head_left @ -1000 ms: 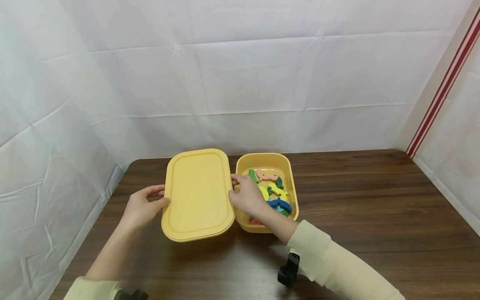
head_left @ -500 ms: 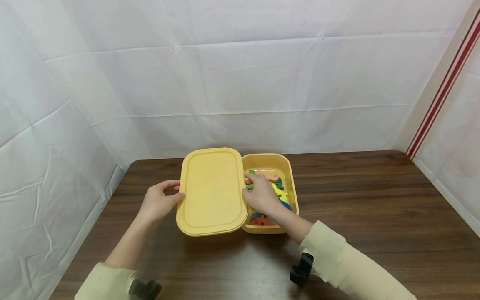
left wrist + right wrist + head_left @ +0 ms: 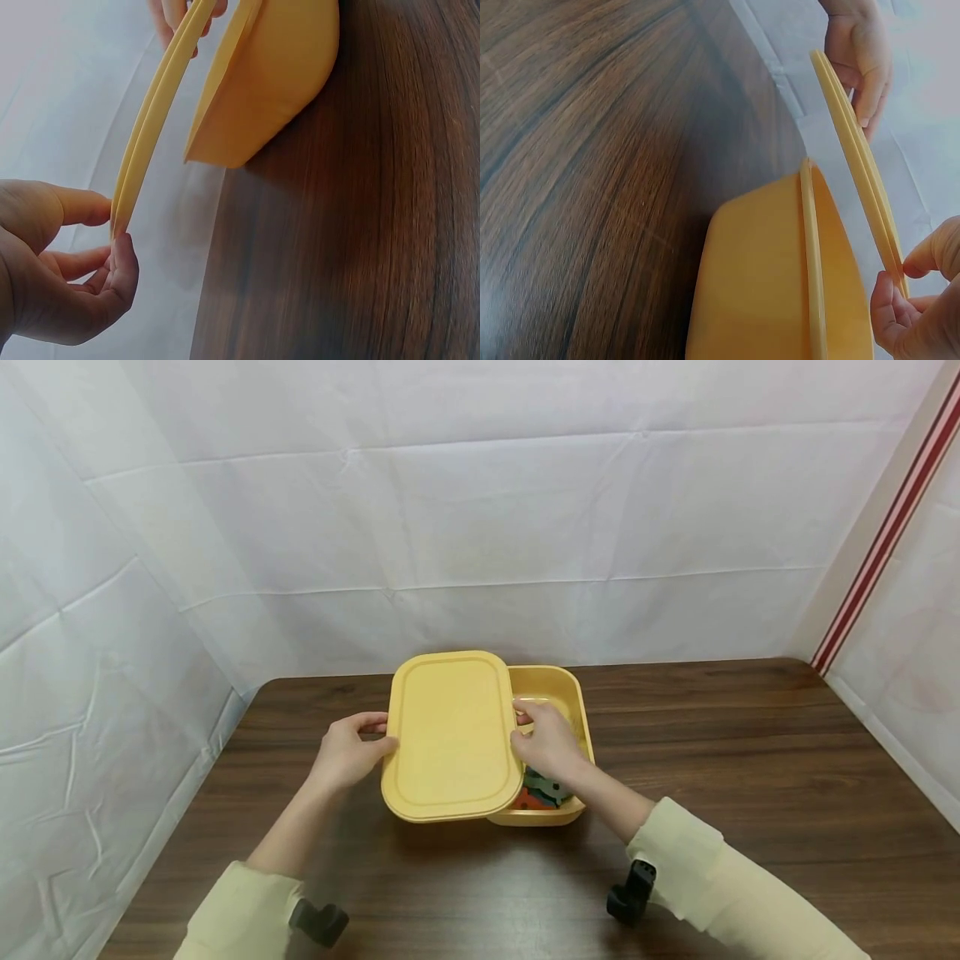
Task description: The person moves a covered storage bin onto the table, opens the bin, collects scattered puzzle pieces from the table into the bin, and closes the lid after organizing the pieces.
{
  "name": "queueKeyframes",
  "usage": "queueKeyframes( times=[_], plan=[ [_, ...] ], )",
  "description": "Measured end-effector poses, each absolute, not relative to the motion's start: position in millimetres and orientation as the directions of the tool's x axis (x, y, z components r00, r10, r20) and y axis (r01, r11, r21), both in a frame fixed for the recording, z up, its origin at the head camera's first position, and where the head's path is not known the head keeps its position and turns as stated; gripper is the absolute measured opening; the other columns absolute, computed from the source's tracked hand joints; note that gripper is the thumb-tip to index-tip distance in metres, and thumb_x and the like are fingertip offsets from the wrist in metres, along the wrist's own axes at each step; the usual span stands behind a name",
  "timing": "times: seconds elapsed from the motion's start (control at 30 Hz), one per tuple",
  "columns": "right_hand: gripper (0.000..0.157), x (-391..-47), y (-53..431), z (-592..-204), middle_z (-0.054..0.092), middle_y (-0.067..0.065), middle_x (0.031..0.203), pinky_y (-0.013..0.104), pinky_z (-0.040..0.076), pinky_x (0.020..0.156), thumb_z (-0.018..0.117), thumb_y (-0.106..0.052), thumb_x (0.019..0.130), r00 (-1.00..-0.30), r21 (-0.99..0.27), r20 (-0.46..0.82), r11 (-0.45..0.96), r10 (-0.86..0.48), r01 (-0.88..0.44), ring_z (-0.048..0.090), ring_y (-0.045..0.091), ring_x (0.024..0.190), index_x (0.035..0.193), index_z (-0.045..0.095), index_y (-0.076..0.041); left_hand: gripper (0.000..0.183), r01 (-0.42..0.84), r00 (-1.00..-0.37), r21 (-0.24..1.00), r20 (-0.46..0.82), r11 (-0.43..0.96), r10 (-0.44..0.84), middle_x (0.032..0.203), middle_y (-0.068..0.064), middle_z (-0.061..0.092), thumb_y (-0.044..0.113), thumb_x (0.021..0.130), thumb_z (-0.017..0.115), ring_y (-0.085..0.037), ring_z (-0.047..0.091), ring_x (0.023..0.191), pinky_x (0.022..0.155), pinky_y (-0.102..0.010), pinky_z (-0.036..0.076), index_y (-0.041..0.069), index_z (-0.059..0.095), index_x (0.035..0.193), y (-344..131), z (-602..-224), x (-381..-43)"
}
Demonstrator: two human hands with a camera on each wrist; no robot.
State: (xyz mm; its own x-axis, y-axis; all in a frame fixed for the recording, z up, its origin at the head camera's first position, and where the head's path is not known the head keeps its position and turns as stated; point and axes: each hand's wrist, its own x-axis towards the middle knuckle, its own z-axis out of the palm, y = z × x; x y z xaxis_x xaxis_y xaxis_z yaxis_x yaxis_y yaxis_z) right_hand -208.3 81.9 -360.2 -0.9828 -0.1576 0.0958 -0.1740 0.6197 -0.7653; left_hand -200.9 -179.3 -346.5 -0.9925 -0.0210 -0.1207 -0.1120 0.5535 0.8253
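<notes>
A yellow rounded-rectangular lid is held level by both hands, raised above a matching yellow box. My left hand pinches its left edge between thumb and fingers. At the opposite edge, my right hand grips the lid over the box's interior. In both wrist views the lid stays apart from the box rim. Inside the box lie a dark green piece and a red-orange piece; the lid and right hand hide most of the other contents.
The box stands on a dark wooden table, near its back edge. White cloth hangs behind and at the sides. Black wrist devices sit at both cuffs.
Both hands have carried the lid to the right, so it now overlaps the left part of the box and covers more of the coloured pieces. The box has stayed in place.
</notes>
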Motion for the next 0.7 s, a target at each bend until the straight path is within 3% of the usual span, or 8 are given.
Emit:
queueKeyframes(
  times=[0.2,0.33,0.7],
  plan=[
    [0.047,-210.4,94.2,-361.7,0.057,0.018,0.110,0.028,0.054,0.072,0.053,-0.006,0.082,-0.986,-0.754,0.084,0.637,-0.147,-0.160,0.061,0.022,0.092,0.129,0.050,0.003,0.043,-0.109,-0.993,0.819,-0.117,0.563,-0.022,0.114,-0.013,0.057,0.012,0.082,0.061,-0.021,0.059,0.089,0.065,-0.025,0.052,0.004,0.055,0.124,-166.4,-349.3,-205.6],
    [0.047,-210.1,102.2,-360.8,0.059,0.017,0.111,0.033,0.052,0.077,0.053,-0.007,0.082,-0.985,-0.724,0.092,0.670,-0.145,-0.166,0.059,0.025,0.098,0.128,0.051,0.002,0.042,-0.110,-0.993,0.820,-0.113,0.562,-0.028,0.113,-0.012,0.059,0.012,0.082,0.062,-0.019,0.059,0.086,0.063,-0.023,0.051,0.006,0.057,0.122,-158.4,-352.1,-209.2],
    [0.047,-212.6,126.5,-365.1,0.061,0.016,0.101,0.029,0.046,0.068,0.052,-0.006,0.081,-0.983,-0.682,0.115,0.707,-0.145,-0.184,0.053,0.027,0.093,0.128,0.052,0.003,0.040,-0.100,-0.995,0.835,-0.098,0.541,-0.031,0.105,-0.011,0.060,0.010,0.079,0.065,-0.015,0.058,0.078,0.061,-0.024,0.052,0.005,0.060,0.118,-133.2,-356.0,-218.1]
  ],
)
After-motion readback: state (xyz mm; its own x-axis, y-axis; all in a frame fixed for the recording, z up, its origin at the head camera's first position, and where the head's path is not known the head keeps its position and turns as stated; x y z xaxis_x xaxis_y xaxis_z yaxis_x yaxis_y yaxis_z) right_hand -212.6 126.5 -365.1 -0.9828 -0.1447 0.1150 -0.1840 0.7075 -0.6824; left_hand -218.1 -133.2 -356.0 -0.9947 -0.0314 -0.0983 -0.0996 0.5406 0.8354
